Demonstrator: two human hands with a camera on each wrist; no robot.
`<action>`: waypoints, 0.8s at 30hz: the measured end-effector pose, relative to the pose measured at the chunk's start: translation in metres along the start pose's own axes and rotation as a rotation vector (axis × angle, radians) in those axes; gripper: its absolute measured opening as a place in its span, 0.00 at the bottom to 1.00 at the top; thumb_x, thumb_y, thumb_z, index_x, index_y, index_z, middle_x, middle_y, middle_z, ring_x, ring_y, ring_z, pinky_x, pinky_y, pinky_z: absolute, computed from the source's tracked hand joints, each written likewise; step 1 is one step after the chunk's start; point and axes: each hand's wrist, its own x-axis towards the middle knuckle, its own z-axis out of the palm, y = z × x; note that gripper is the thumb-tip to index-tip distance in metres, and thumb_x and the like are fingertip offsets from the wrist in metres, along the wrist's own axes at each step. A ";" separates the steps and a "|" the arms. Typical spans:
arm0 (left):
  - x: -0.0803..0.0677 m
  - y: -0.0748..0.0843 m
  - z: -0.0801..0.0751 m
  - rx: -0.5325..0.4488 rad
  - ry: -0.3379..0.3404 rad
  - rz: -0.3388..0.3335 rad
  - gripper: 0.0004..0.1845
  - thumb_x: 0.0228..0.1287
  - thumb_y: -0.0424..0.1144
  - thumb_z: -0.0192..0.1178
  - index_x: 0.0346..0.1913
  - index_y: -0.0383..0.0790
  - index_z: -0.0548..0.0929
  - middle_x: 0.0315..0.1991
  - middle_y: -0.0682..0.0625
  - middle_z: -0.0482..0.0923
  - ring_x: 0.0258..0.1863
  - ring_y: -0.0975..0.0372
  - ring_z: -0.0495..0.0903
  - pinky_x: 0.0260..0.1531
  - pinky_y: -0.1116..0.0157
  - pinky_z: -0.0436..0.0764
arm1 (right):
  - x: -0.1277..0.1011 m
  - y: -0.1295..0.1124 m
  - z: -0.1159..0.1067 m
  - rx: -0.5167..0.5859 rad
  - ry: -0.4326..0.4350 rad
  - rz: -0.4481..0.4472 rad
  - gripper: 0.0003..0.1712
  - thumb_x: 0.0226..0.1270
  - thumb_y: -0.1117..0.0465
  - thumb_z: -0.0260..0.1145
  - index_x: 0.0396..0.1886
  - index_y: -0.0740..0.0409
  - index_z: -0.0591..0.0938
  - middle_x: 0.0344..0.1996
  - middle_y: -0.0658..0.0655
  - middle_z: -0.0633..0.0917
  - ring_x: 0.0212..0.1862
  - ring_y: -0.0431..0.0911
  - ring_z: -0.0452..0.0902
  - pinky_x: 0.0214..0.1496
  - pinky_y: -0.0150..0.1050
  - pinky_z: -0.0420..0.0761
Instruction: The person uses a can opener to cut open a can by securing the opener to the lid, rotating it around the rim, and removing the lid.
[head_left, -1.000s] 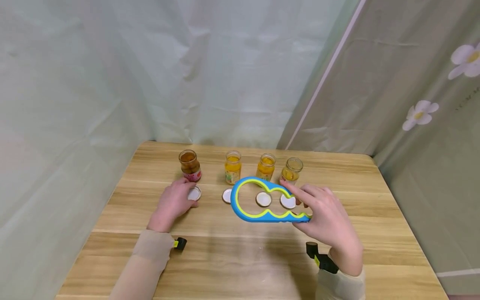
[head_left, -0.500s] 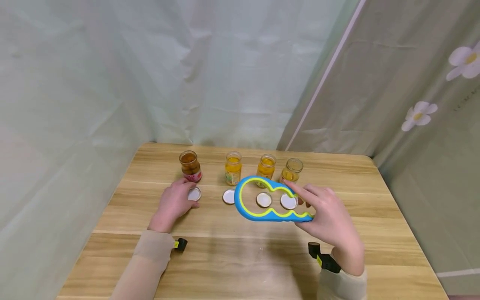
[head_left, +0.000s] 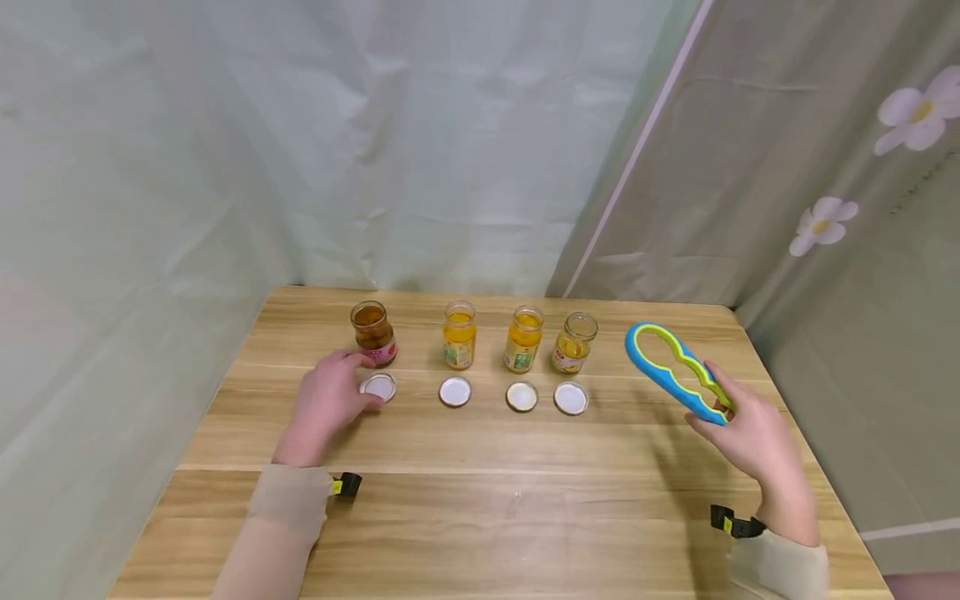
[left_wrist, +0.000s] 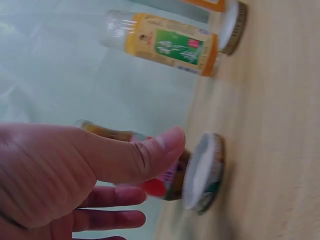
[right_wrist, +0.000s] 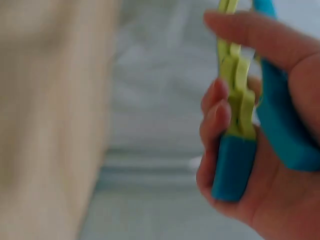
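My right hand (head_left: 757, 433) grips a blue and lime-green jar opener (head_left: 660, 379) by its handle end, held above the right part of the table; in the right wrist view the fingers curl round the opener (right_wrist: 235, 165). My left hand (head_left: 322, 400) is beside a lid (head_left: 378, 386) lying white side up in front of a jar of brown fruit (head_left: 373, 335). In the left wrist view the thumb and fingers (left_wrist: 115, 220) are extended, apart from the lid (left_wrist: 204, 172), and the thumb partly hides the brown jar (left_wrist: 172, 177).
Lidless jars with yellow-orange contents stand in a row: one (head_left: 460, 336), another (head_left: 522, 339), and a shorter one (head_left: 574, 343). Before each lies a lid: left (head_left: 455, 391), middle (head_left: 521, 396), right (head_left: 571, 398). A pale curtain (head_left: 450, 150) hangs behind the wooden table (head_left: 480, 517).
The right hand has carried the jar opener to the right, away from above the lids, and turned it. The left hand has drawn slightly left, off the brown jar's lid.
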 end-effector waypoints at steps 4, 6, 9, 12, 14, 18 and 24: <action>-0.003 -0.001 -0.010 -0.053 0.000 -0.034 0.33 0.49 0.43 0.86 0.57 0.34 0.86 0.57 0.34 0.82 0.57 0.37 0.81 0.55 0.37 0.77 | -0.005 0.038 0.012 -0.064 -0.181 0.150 0.55 0.69 0.40 0.75 0.84 0.61 0.62 0.43 0.70 0.83 0.38 0.60 0.77 0.33 0.47 0.72; -0.003 -0.001 -0.016 -0.061 -0.002 -0.040 0.32 0.50 0.44 0.86 0.56 0.34 0.87 0.56 0.35 0.83 0.56 0.38 0.81 0.54 0.37 0.78 | -0.009 0.053 0.018 -0.080 -0.255 0.180 0.59 0.69 0.34 0.73 0.84 0.64 0.60 0.50 0.78 0.82 0.45 0.69 0.79 0.38 0.56 0.78; -0.005 -0.003 -0.022 -0.062 -0.008 -0.042 0.31 0.52 0.44 0.85 0.57 0.34 0.87 0.56 0.35 0.84 0.56 0.38 0.82 0.53 0.38 0.78 | -0.014 0.067 0.027 -0.096 -0.308 0.184 0.64 0.66 0.28 0.72 0.83 0.68 0.59 0.64 0.85 0.74 0.58 0.80 0.76 0.45 0.67 0.79; -0.007 -0.007 -0.027 -0.072 -0.009 -0.050 0.31 0.54 0.44 0.84 0.59 0.35 0.86 0.57 0.34 0.84 0.56 0.38 0.81 0.54 0.38 0.78 | -0.017 0.074 0.033 -0.091 -0.316 0.174 0.66 0.65 0.27 0.72 0.82 0.70 0.59 0.65 0.87 0.71 0.59 0.81 0.74 0.48 0.70 0.78; -0.008 -0.011 -0.029 -0.078 -0.006 -0.055 0.32 0.55 0.45 0.83 0.60 0.34 0.85 0.57 0.34 0.84 0.56 0.39 0.81 0.53 0.38 0.78 | -0.018 0.075 0.035 -0.085 -0.315 0.169 0.66 0.65 0.28 0.72 0.82 0.71 0.59 0.63 0.88 0.71 0.59 0.81 0.73 0.48 0.70 0.78; -0.010 -0.024 -0.032 -0.079 -0.005 -0.066 0.33 0.58 0.49 0.82 0.61 0.34 0.83 0.56 0.33 0.84 0.53 0.40 0.81 0.50 0.40 0.79 | -0.018 0.075 0.032 -0.082 -0.361 0.165 0.67 0.66 0.30 0.73 0.82 0.74 0.56 0.61 0.91 0.68 0.57 0.83 0.71 0.49 0.71 0.78; 0.003 -0.055 -0.042 -0.016 0.038 -0.101 0.31 0.80 0.53 0.61 0.67 0.28 0.77 0.60 0.27 0.79 0.56 0.34 0.79 0.51 0.35 0.77 | 0.017 0.051 0.014 -0.104 -0.474 0.160 0.64 0.74 0.30 0.65 0.84 0.72 0.48 0.68 0.94 0.60 0.64 0.90 0.60 0.56 0.78 0.73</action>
